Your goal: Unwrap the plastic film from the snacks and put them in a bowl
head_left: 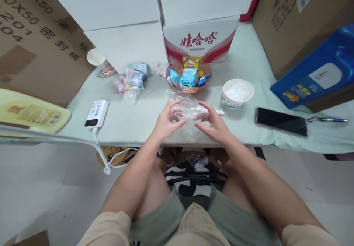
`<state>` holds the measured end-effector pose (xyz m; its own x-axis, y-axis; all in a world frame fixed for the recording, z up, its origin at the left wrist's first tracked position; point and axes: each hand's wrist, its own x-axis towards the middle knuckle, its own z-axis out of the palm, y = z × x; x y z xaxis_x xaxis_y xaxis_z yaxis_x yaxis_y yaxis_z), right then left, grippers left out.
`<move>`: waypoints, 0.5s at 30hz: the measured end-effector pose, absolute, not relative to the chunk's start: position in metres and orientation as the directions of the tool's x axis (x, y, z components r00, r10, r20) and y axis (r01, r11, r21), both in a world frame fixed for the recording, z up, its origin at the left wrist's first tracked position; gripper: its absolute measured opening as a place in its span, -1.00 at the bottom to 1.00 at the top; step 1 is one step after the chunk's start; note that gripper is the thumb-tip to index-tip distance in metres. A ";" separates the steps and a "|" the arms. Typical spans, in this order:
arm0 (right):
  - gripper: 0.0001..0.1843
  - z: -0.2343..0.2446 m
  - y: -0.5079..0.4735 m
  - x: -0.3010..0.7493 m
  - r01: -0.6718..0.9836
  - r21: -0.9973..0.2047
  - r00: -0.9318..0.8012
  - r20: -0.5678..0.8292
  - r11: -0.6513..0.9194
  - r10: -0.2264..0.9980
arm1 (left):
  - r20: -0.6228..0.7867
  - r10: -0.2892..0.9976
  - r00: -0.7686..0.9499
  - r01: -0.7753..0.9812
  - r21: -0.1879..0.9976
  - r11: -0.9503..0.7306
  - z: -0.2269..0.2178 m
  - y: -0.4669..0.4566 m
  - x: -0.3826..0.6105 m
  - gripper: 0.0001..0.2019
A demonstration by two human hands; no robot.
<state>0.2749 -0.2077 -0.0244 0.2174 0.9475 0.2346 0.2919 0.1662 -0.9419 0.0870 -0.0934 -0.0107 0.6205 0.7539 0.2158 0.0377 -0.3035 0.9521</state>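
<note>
In the head view a clear plastic bag (pixel 189 122) lies crumpled at the table's front middle. My left hand (pixel 170 118) is at its left side and my right hand (pixel 211 121) at its right, fingers curved and spread, thumbs pointing inward. A gap separates the two hands, and neither visibly grips the bag; whether the fingertips touch it I cannot tell. Just behind sits a pinkish, see-through bowl (pixel 190 90) of packaged snacks, with a blue packet (pixel 189 77) in front and a yellow packet (pixel 193 61) at the back. A small white item (pixel 220 112) shows beside my right hand.
A paper bowl (pixel 237 93) with clear plastic in it, a phone (pixel 280 121) and a pen (pixel 328 119) are on the right. On the left are a white power bank (pixel 96 113) with its cable, wrapped packets (pixel 134 78), a paper cup (pixel 101 62) and a yellow bottle (pixel 33 111). Boxes line the back.
</note>
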 end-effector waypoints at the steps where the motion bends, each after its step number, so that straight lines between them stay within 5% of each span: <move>1: -0.34 -0.024 -0.207 0.274 0.312 -0.939 0.250 0.228 0.144 0.941 | 0.201 0.756 0.623 0.044 0.956 -0.291 -0.009 -0.093 0.087 -0.34; 6: -0.64 -0.020 -0.204 0.276 0.439 -0.899 0.421 0.215 0.010 0.881 | 0.201 0.770 0.606 0.141 0.925 -0.353 -0.005 -0.089 0.087 -0.50; 11: -0.67 -0.020 -0.207 0.279 0.659 -0.713 0.482 0.154 -0.241 0.863 | 0.240 0.683 0.690 0.351 0.714 -0.606 -0.010 -0.087 0.094 -0.79; 15: -0.75 -0.017 -0.210 0.281 0.749 -0.640 0.475 0.337 -0.173 0.813 | 0.308 0.698 0.647 0.430 0.609 -0.667 -0.009 -0.092 0.108 -0.88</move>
<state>0.2812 -0.2104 -0.0169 0.4749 0.8131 0.3366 0.7491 -0.1727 -0.6396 0.1076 -0.0921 -0.0092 0.6467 0.6979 0.3078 0.4298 -0.6668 0.6088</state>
